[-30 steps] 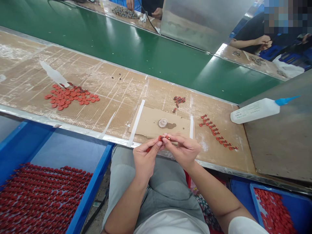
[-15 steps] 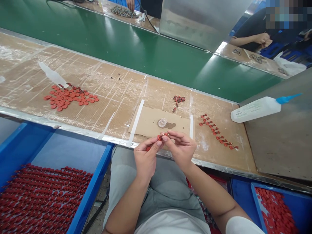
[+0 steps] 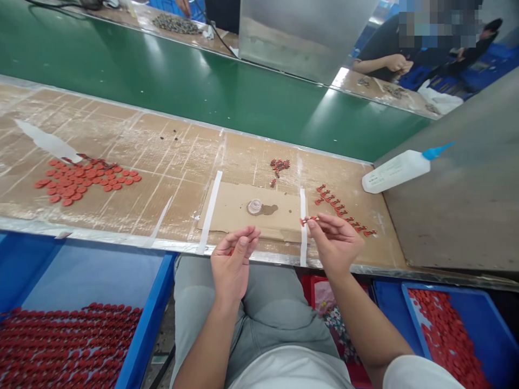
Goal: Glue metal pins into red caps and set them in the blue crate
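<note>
My right hand (image 3: 338, 243) pinches a small red disc with dark and metallic prongs (image 3: 310, 220) above the right strip of white tape. My left hand (image 3: 232, 256) is curled over the table's front edge, a bit of a red disc (image 3: 232, 252) peeking out between its fingers; the rest is hidden. Beyond both hands, a small clear cup (image 3: 255, 206) stands on a taped-down cardboard piece (image 3: 227, 208) beside a brown wet stain. To the right runs a slanted row of red discs with prongs standing up (image 3: 339, 208). A small heap of red-and-dark parts (image 3: 280, 164) lies behind the cardboard.
A white bottle with a blue nozzle (image 3: 396, 172) leans at a metal panel (image 3: 458, 205). Flat red discs (image 3: 73, 185) lie at left. Blue trays with red parts (image 3: 158, 302) (image 3: 497, 324) flank my legs. Behind the green belt (image 3: 170, 92), other people's hands work.
My hands have parted. The right one has moved right with the pronged red disc, while the left stays near the table edge. The whole view has shifted somewhat.
</note>
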`<state>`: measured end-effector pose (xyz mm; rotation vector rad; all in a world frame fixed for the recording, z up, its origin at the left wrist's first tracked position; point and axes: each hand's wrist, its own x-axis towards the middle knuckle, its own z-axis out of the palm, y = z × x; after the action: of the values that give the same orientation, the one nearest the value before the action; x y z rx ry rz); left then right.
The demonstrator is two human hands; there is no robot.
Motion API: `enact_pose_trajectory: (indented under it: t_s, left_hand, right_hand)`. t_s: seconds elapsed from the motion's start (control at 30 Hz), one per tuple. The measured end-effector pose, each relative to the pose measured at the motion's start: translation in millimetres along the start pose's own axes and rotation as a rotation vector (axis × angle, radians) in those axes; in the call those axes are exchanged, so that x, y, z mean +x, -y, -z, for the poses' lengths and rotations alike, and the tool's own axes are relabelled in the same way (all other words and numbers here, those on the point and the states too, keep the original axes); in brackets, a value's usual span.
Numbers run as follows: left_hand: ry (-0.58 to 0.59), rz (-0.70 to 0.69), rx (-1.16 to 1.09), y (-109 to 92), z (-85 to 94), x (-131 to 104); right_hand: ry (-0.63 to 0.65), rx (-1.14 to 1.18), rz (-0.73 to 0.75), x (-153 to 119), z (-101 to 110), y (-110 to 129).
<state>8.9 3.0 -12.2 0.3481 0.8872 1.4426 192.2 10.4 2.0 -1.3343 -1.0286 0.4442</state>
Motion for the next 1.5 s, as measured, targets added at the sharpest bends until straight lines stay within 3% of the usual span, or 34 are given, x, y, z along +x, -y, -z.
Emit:
enact_pose_trajectory:
  t_s: [0.17, 0.27, 0.4, 0.6, 0.87, 0.97, 1.07, 1.2, 1.3, 1.4, 1.5]
  left_hand:
    - [-0.004, 0.008, 0.016, 5.4, 1.2, 4.2]
    - [0.004, 0.025, 0.022, 9.7, -0.9, 5.5]
    - [0.014, 0.042, 0.026, 12.9, -4.6, 5.4]
    - [-0.008, 0.090, -0.025, 8.8, -6.7, 5.5]
    - [0.093, 0.390, -0.247, -2.7, -7.1, 6.2]
    - [0.152, 0.416, -0.313, -5.2, -6.8, 5.5]
    - [0.192, 0.418, -0.348, -6.8, -6.9, 4.2]
    - [0.235, 0.426, -0.362, -7.2, -9.0, 1.4]
    - [0.257, 0.431, -0.343, -6.9, -11.5, -1.2]
    - [0.267, 0.415, -0.305, -6.9, -12.5, -2.2]
    - [0.272, 0.426, -0.295, -7.7, -11.0, -0.9]
  right_hand:
    - [-0.108, -0.508, 0.111, 22.4, 67.1, -41.5]
    - [-0.087, -0.744, 0.202, 30.9, 86.1, -61.6]
    - [-0.058, -0.938, 0.319, 40.3, 85.8, -72.4]
    - [-0.024, -1.012, 0.332, 45.5, 80.9, -79.2]
    - [-0.056, -1.037, 0.299, 45.6, 80.5, -76.5]
    - [-0.118, -1.063, 0.333, 35.1, 76.4, -59.6]
    - [-0.063, -0.977, 0.515, 8.8, 62.1, -30.2]
    - [0.432, -0.617, 0.756, -32.4, 22.4, 6.8]
    - [0.658, -0.477, 0.723, -47.9, -7.6, 15.1]
    - [0.663, -0.481, 0.666, -49.2, -22.7, 10.3]
    - [0.648, -0.442, 0.552, -46.4, -24.9, 6.6]
